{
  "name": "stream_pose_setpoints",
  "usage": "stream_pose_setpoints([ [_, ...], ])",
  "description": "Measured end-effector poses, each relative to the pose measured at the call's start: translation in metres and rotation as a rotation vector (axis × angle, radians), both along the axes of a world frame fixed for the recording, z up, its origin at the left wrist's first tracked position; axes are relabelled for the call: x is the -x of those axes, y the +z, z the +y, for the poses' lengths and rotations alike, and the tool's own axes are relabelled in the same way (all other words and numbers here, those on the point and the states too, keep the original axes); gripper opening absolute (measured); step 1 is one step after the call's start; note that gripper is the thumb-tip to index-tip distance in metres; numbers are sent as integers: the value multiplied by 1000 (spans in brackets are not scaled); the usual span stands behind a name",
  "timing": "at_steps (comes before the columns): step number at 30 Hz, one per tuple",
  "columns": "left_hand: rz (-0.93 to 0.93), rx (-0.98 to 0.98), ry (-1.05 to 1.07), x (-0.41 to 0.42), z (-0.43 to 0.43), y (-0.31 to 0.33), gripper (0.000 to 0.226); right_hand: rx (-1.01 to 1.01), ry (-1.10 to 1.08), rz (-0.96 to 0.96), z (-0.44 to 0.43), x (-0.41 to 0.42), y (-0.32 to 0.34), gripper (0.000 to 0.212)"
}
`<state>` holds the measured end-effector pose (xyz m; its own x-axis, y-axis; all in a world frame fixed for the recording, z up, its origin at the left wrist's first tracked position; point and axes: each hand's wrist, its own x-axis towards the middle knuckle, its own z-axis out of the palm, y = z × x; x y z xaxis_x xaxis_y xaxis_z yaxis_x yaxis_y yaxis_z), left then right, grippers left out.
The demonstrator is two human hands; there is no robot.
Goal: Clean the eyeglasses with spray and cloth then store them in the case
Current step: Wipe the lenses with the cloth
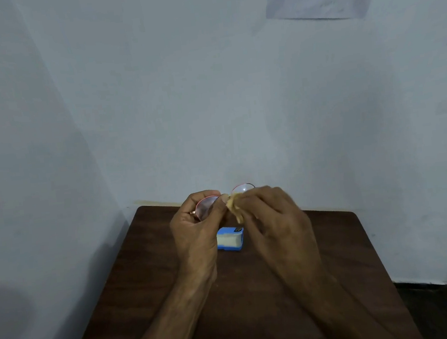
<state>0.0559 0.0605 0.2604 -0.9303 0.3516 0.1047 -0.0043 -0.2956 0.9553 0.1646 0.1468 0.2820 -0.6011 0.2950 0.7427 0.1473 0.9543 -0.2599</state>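
Left hand (195, 224) grips glasses (207, 207) above bench (322, 255); right hand (274, 213) pinches cloth (235, 209) at 3 o'clock lens, contact blurry. Blue case (230, 239), probably, below.

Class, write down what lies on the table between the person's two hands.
In the head view, a blue case lies on the table between the left hand and right hand, below the eyeglasses.

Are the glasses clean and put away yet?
Not yet. Wiping is in hand: the left hand holds the eyeglasses above the table, and the right hand pinches a yellowish cloth against them near the bridge. Whether spraying happened can't be told. Left to do: storing them. The blue box, perhaps the case, sits on the table.
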Motion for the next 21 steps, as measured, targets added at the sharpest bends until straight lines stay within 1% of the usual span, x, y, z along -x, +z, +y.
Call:
stream_pose_setpoints([
  [2,-31,-31,-19,-2,2,-2,11,33,-95,29,13,-2,1,7],
  [4,-32,-26,-18,-4,3,-2,10,49,-178,75,23,5,9,6],
  [6,-35,-28,-11,-5,4,-2,9,26,-127,61,15,11,9,5],
  [9,-22,-16,-4,-2,2,-5,15,25,1,-20,-1,4,-3,15],
  [11,-46,-33,-8,-1,2,-5,18,89,-30,-14,7,0,-4,10],
  [13,-75,-52,-39,-1,2,-4,13,133,-85,1,18,1,3,12],
  [16,-64,-48,-64,0,-1,-2,9,207,-3,-51,19,6,12,12],
  [19,-69,-72,-121,6,-2,-3,8,382,59,-62,26,3,19,17],
  [21,-44,-47,-154,8,-2,-5,11,488,88,-102,34,0,26,18],
])
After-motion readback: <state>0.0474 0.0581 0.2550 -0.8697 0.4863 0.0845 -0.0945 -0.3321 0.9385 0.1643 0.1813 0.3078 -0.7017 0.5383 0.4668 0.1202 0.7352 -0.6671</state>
